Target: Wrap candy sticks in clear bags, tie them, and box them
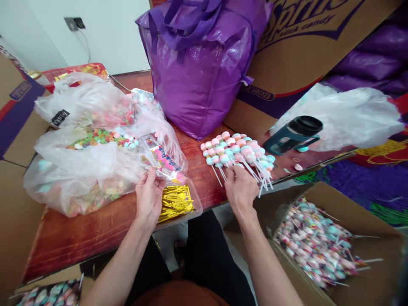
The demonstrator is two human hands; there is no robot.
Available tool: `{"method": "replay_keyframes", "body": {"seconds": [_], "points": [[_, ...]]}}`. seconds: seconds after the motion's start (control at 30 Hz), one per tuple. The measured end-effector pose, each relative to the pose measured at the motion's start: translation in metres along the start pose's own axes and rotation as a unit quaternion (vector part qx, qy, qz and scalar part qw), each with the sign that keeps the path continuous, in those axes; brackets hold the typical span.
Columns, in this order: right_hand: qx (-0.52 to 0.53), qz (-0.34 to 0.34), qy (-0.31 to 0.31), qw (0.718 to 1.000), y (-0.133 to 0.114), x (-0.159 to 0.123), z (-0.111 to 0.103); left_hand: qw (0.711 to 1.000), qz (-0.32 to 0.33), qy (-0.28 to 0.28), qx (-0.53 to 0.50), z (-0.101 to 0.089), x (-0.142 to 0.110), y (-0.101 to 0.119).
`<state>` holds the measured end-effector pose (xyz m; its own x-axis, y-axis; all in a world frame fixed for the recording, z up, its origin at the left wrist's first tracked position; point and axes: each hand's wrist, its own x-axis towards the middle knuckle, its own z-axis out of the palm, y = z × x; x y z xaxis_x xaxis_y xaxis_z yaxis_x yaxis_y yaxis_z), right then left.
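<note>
Nearest, lower right: open brown cardboard box [372, 276] holding a heap of pink-and-blue wrapped lollipops [314, 242], a few white sticks jutting out. Lower left, partly cut off: similar wrapped sweets [51, 296].

Left hand [149, 195]: thumb and fingers partly curled at the lower edge of clear plastic wrappers printed pink and blue [165, 159]; cannot tell whether one is pinched. Just beside it, a clear plastic tray [198, 207] of shiny gold twist ties [177, 202], at the edge of the red-brown wooden table [73, 238].

Right hand [242, 191]: fingers curled inward at the sticks of a pile of unwrapped pink-and-blue lollipops [239, 148], lying on the table, sticks mostly toward the person. Fingertips hidden; grip cannot be told.

Left of the wrappers: translucent plastic bags [79, 170] of coloured sweets. Right of the pile: dark teal tumbler [288, 136], tilted in view.

Behind: glossy purple bag [197, 80] with cloth handles, large printed brown carton [302, 59]. Farthest: pale wall [117, 34], double socket [74, 24].
</note>
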<state>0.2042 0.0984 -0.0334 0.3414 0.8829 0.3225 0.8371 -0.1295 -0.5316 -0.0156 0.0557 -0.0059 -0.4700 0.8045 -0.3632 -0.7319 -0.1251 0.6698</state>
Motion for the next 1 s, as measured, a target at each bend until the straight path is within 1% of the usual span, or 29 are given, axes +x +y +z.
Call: {"method": "replay_keyframes", "body": {"seconds": [0.07, 0.1, 0.13, 0.2, 0.27, 0.33, 0.4, 0.5, 0.57, 0.7, 0.77, 0.8, 0.87, 1.0], "points": [[0.114, 0.000, 0.036, 0.993, 0.001, -0.009, -0.004, 1.000, 0.001, 0.014, -0.007, 0.000, 0.002, 0.000], [0.180, 0.005, 0.038, 0.983, 0.001, -0.016, -0.008, 1.000, 0.003, 0.026, -0.011, 0.001, 0.004, 0.000], [0.243, 0.015, 0.027, 0.970, 0.000, -0.023, -0.012, 0.999, 0.005, 0.039, -0.014, 0.001, 0.005, 0.001], [0.341, 0.041, -0.024, 0.939, -0.001, -0.040, -0.021, 0.998, 0.010, 0.058, -0.019, 0.001, 0.008, 0.002], [0.391, 0.052, -0.072, 0.916, -0.004, -0.058, -0.030, 0.998, 0.015, 0.062, -0.023, 0.001, 0.010, 0.003], [0.403, 0.043, -0.091, 0.910, -0.006, -0.074, -0.038, 0.998, 0.024, 0.061, -0.022, 0.001, 0.012, 0.003], [0.402, 0.021, -0.092, 0.911, -0.008, -0.085, -0.043, 0.997, 0.035, 0.061, -0.014, 0.000, 0.012, 0.003], [0.392, -0.018, -0.087, 0.916, -0.007, -0.093, -0.045, 0.997, 0.045, 0.056, -0.004, -0.001, 0.011, 0.002], [0.377, -0.060, -0.079, 0.921, -0.004, -0.093, -0.045, 0.997, 0.051, 0.049, 0.005, -0.001, 0.010, 0.003], [0.308, -0.183, -0.057, 0.932, 0.004, -0.090, -0.046, 0.996, 0.074, 0.041, 0.037, -0.003, 0.008, 0.003], [0.276, -0.226, -0.044, 0.933, 0.006, -0.089, -0.048, 0.994, 0.088, 0.040, 0.049, -0.004, 0.008, 0.002], [0.266, -0.237, -0.039, 0.934, 0.007, -0.089, -0.048, 0.993, 0.095, 0.038, 0.056, -0.005, 0.008, 0.002], [0.264, -0.237, -0.039, 0.934, 0.006, -0.090, -0.049, 0.991, 0.112, 0.026, 0.070, -0.007, 0.009, 0.000], [0.302, -0.180, -0.075, 0.933, 0.003, -0.094, -0.045, 0.983, 0.150, -0.010, 0.102, -0.009, 0.009, -0.004]]}}
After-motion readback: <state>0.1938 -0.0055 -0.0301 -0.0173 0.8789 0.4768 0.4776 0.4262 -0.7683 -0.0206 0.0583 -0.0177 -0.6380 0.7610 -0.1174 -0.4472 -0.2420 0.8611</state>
